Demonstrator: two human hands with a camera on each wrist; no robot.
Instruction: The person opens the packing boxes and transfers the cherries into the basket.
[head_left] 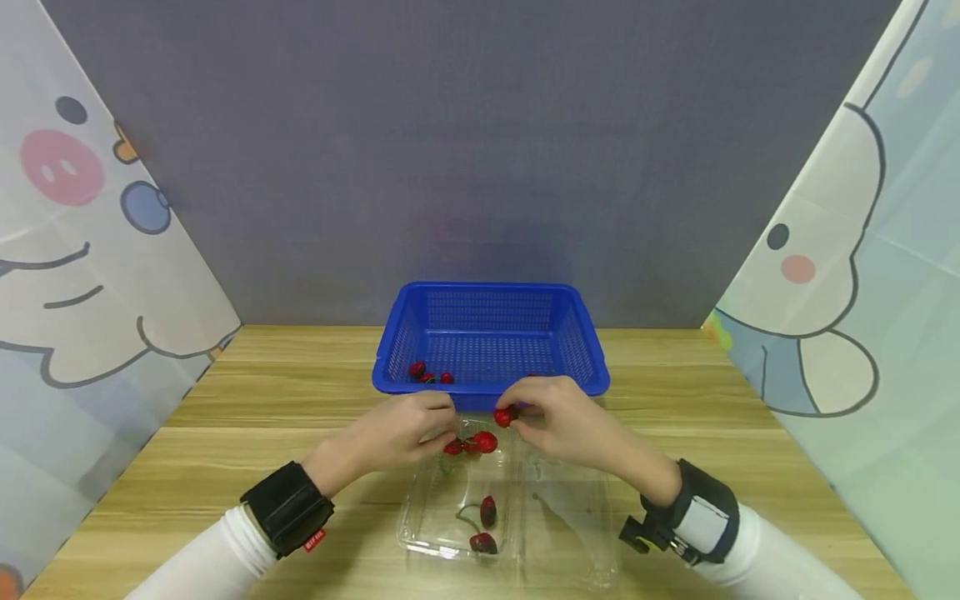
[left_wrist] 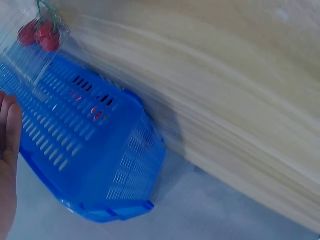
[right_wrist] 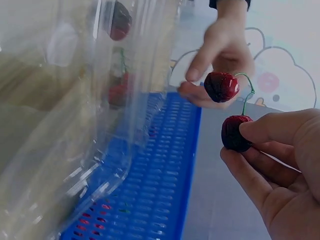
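Observation:
My right hand [head_left: 558, 421] pinches a dark red cherry [right_wrist: 234, 134] between thumb and fingers, in front of the basket's near rim. A green stem joins it to a second cherry [right_wrist: 222, 86], which overlaps my left hand [right_wrist: 225, 55] in the right wrist view. That left hand has thumb and fingers apart, with nothing visible between them. Below the hands lies a clear plastic box [head_left: 420, 521] with its lid folded open to the right. Inside are a cherry pair [left_wrist: 48, 37] near the basket and two more cherries [head_left: 483, 543] at the near end.
Behind the box stands a blue basket [head_left: 491, 287] with perforated walls; several cherries [head_left: 417, 369] lie along its near side. The wooden table [head_left: 300, 367] ends at a grey panel [head_left: 480, 167]. Cartoon-printed sheets [head_left: 817, 275] flank both sides.

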